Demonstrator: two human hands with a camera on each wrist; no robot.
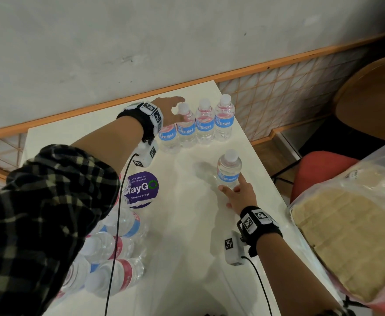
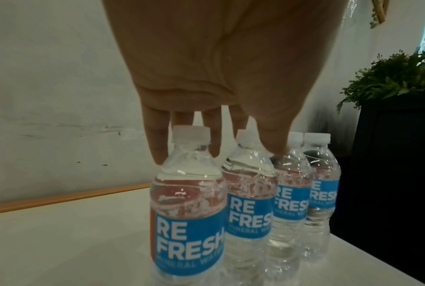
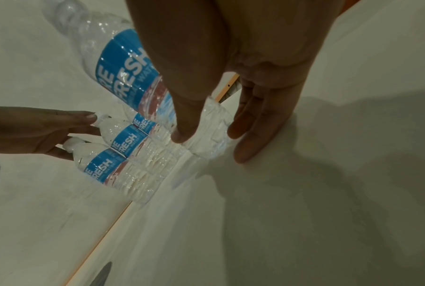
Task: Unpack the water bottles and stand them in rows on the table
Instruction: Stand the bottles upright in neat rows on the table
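Observation:
Four clear water bottles with blue labels stand in a row along the table's far edge; the left wrist view shows this row close up. My left hand hovers over the row's left end, fingers straight and hanging behind the nearest bottle's cap. It holds nothing. A fifth bottle stands alone nearer me on the right. My right hand is low at its base, with the thumb against the bottle and the fingers straight on the other side.
A torn pack of more bottles lies at the table's near left, beside a purple round sticker. A plastic bag bulges in at the right. A red chair and a wooden chair stand past the right edge.

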